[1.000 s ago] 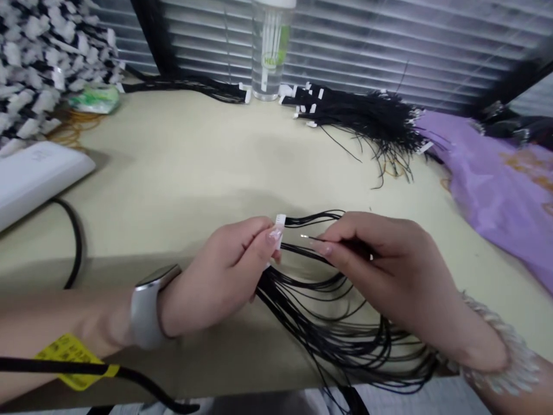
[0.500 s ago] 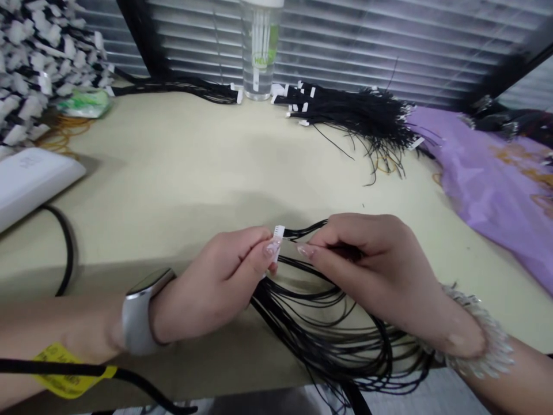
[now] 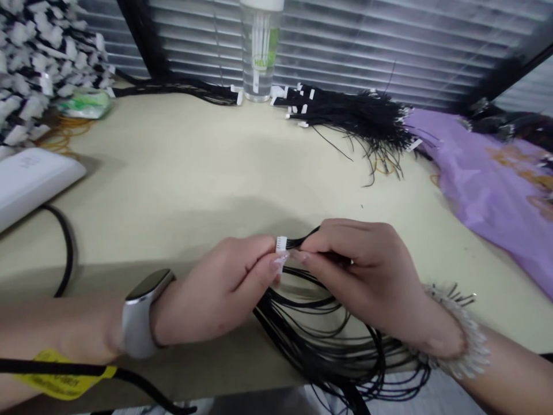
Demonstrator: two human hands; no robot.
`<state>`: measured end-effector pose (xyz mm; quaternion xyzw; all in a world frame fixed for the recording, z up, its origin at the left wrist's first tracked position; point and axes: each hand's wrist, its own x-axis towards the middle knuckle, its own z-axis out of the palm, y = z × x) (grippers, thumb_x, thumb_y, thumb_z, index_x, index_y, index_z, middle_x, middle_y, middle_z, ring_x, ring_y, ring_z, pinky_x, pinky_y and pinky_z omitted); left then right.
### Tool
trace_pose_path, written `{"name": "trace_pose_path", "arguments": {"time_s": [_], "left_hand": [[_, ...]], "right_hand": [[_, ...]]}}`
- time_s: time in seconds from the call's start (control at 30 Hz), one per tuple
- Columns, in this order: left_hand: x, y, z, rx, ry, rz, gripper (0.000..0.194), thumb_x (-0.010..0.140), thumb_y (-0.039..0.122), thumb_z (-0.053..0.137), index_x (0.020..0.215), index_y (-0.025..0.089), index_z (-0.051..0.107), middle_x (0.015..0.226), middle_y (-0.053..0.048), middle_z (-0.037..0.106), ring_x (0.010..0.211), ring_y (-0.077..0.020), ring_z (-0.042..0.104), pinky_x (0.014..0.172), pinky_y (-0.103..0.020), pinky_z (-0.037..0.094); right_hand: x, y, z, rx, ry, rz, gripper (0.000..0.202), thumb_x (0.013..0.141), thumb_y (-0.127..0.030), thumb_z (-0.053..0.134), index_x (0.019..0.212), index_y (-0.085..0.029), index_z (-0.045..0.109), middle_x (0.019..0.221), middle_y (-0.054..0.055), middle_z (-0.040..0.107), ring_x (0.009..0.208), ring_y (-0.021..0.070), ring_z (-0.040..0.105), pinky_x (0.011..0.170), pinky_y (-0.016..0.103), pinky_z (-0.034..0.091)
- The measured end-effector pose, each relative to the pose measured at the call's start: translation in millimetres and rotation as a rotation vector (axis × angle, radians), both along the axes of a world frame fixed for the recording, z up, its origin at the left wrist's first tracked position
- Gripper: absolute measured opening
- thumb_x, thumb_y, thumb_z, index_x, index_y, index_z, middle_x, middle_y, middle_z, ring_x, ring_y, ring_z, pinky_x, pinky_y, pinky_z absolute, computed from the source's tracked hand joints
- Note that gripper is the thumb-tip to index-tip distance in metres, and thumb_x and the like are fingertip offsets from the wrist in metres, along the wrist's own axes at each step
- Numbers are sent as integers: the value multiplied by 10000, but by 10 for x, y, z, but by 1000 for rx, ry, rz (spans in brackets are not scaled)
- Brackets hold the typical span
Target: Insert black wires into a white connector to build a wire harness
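A small white connector (image 3: 281, 244) is pinched between the thumb and fingers of my left hand (image 3: 220, 288). Thin black wires run from its right side. My right hand (image 3: 367, 276) has its thumb and index finger pressed together on a black wire close beside the connector, and its thumb tip almost meets my left thumb. The wire end between the fingertips is hidden. Below both hands a looped bundle of black wires (image 3: 319, 346) hangs over the table's front edge.
Along the back lie black wire bundles (image 3: 345, 112) with white connectors and a clear bottle (image 3: 259, 57). A heap of white connectors (image 3: 38, 57) and a white box (image 3: 34, 178) are at the left, a purple bag (image 3: 479, 178) at the right. A black cable (image 3: 142, 389) crosses the lower left.
My right hand has moved slightly left, closing the gap to the connector. My left hand and the connector have shifted a little right and down.
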<state>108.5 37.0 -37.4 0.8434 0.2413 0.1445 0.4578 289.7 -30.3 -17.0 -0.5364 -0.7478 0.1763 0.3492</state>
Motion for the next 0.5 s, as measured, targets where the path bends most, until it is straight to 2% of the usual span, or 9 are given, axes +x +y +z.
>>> {"name": "trace_pose_path", "arguments": {"time_s": [0.07, 0.13, 0.27, 0.33, 0.4, 0.5], "left_hand": [[14, -2, 2, -40, -36, 41, 325, 953, 325, 311, 704, 162, 442, 613, 46, 451, 554, -67, 390, 524, -189, 331], [37, 2, -6, -110, -53, 143, 340, 947, 353, 323, 698, 163, 457, 603, 41, 435, 545, -68, 406, 516, -178, 355], [86, 45, -65, -343, -52, 432, 416, 906, 510, 348, 692, 174, 466, 537, 44, 410, 409, -69, 408, 372, -175, 341], [104, 82, -100, -458, -95, 537, 429, 869, 569, 386, 713, 180, 480, 544, 44, 434, 356, -70, 404, 313, -184, 341], [113, 118, -125, -553, -156, 608, 432, 848, 590, 412, 727, 184, 492, 566, 41, 441, 346, -71, 410, 290, -192, 360], [112, 147, -137, -622, -222, 647, 423, 850, 578, 425, 727, 180, 505, 583, 37, 436, 348, -61, 413, 282, -184, 368]], "right_hand": [[37, 20, -8, 19, -51, -19, 111, 838, -156, 589, 728, -163, 596, 631, -44, 534, 580, 25, 461, 546, 161, 356], [107, 43, -2, 26, -125, -62, 54, 802, -193, 645, 791, -178, 593, 645, -51, 529, 563, 31, 444, 528, 170, 347], [266, 69, 66, 59, -242, -170, 416, 669, -451, 751, 877, -164, 535, 711, -25, 510, 602, 71, 444, 539, 206, 366], [317, 64, 124, 145, -320, -226, 463, 710, -549, 682, 886, -156, 514, 789, 18, 516, 701, 110, 478, 617, 239, 391], [350, 48, 187, 259, -423, -321, 440, 776, -574, 602, 861, -155, 497, 798, 44, 502, 752, 140, 483, 660, 271, 384], [401, 3, 262, 340, -548, -486, 484, 772, -635, 561, 748, -159, 477, 682, 30, 473, 645, 128, 455, 578, 272, 340]]}}
